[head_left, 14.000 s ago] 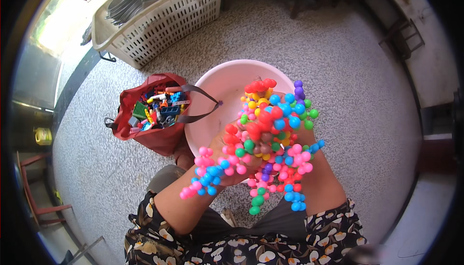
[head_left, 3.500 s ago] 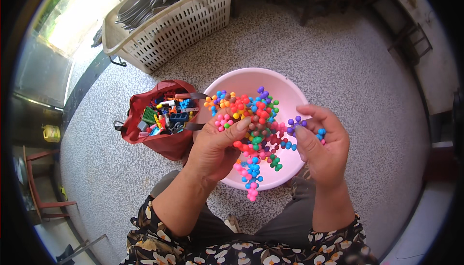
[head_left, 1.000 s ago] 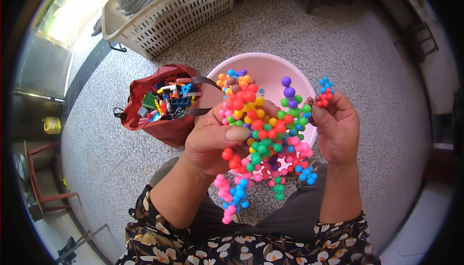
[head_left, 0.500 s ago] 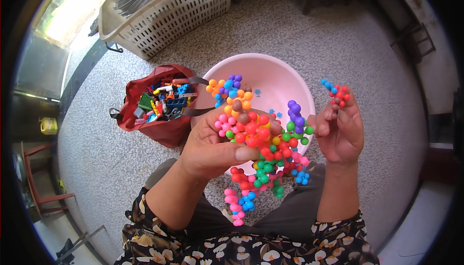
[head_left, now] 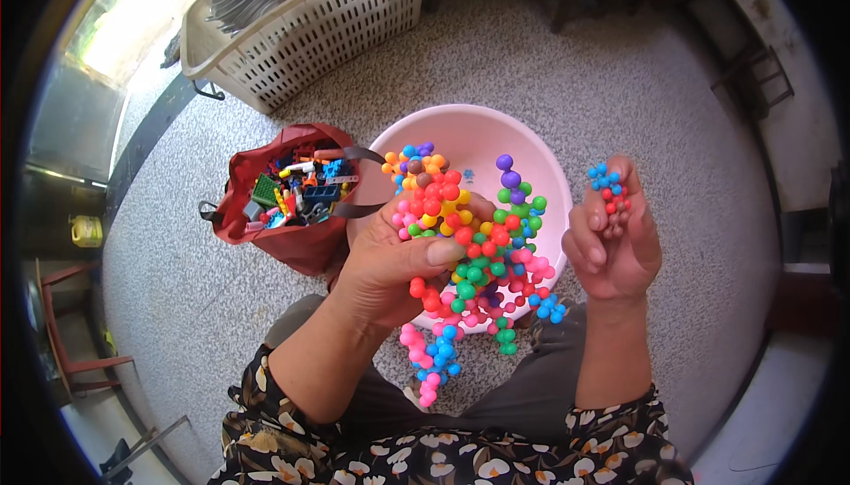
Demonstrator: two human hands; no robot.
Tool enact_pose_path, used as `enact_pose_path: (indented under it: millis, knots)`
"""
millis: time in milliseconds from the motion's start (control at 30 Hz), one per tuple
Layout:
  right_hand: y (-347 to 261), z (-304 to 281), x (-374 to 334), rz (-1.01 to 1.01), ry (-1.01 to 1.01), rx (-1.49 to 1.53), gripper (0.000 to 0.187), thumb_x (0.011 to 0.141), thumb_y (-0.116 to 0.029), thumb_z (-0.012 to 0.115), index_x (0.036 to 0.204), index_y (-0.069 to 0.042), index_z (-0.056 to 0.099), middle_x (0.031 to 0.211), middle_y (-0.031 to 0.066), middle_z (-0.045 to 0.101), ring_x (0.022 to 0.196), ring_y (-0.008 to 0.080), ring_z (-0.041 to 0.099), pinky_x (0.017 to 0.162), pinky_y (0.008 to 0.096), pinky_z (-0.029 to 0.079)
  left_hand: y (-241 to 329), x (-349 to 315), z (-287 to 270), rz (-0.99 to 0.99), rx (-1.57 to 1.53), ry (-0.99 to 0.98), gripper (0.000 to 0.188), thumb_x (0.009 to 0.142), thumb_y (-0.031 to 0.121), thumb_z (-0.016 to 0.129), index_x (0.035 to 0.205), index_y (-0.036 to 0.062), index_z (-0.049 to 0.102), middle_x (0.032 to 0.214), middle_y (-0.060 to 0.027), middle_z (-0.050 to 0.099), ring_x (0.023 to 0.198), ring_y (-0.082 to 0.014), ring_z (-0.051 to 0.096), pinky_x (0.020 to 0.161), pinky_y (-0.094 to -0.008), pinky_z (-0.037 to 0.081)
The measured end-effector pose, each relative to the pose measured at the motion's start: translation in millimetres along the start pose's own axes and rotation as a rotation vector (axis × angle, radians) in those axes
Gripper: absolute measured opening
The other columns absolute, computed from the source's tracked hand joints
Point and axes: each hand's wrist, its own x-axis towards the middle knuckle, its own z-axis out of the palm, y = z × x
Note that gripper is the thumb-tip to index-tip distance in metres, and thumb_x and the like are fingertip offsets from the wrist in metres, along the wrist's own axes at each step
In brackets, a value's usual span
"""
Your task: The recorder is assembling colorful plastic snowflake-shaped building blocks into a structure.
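Note:
My left hand (head_left: pixel 390 259) grips a big cluster of joined knobbly toy pieces (head_left: pixel 469 255) in red, green, pink, blue, orange and purple, held over a pink basin (head_left: pixel 469 135) on the floor. Strands of pink and blue pieces hang below my thumb. My right hand (head_left: pixel 613 242) is held apart to the right, fingers curled round a small bunch of blue and red pieces (head_left: pixel 607 186). The basin's inside is mostly hidden by the cluster.
A red cloth bag (head_left: pixel 283 202) full of small plastic building bricks stands left of the basin. A white slatted basket (head_left: pixel 310 29) holding dishes stands at the back left. The floor is speckled grey stone. My knees are under the basin's near rim.
Over the last second my right hand has drawn away to the right with a small blue and red bunch. My left hand turned the big cluster and keeps hold of it.

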Motion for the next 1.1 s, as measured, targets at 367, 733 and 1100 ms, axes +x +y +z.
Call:
enact_pose_path:
  millis: [367, 733, 1100]
  knots:
    - [-3, 25, -5, 0.008, 0.116, -0.284, 0.034, 0.083, -0.010, 0.056, 0.113, -0.001, 0.045, 0.081, 0.0134, 0.060, 0.049, 0.0124, 0.052, 0.045, 0.0211, 0.041, 0, 6, 6, 0.015, -0.017, 0.000, 0.064, 0.063, 0.026, 0.073, 0.113, -0.0044, 0.046, 0.102, -0.0176, 0.058, 0.093, -0.0275, 0.061, 0.084, -0.0394, 0.051]
    - [-4, 43, -15, -0.060, 0.097, -0.580, 0.021, 0.076, -0.001, 0.063, 0.096, 0.002, 0.057, 0.088, 0.0089, 0.062, 0.073, 0.0100, 0.058, 0.068, 0.0220, 0.048, -3, 7, 4, -0.027, -0.198, -0.117, 0.047, 0.077, 0.014, 0.063, 0.115, -0.0064, 0.047, 0.108, -0.0206, 0.057, 0.099, -0.0284, 0.059, 0.091, -0.0415, 0.047]
    - [-2, 48, -14, -0.112, 0.137, -0.748, 0.021, 0.076, 0.001, 0.061, 0.096, 0.000, 0.056, 0.087, 0.0074, 0.060, 0.075, 0.0080, 0.056, 0.067, 0.0200, 0.045, -5, 9, 5, 0.042, -0.034, 0.022, 0.051, 0.069, 0.018, 0.069, 0.112, -0.0016, 0.050, 0.105, -0.0171, 0.058, 0.096, -0.0252, 0.059, 0.087, -0.0390, 0.048]
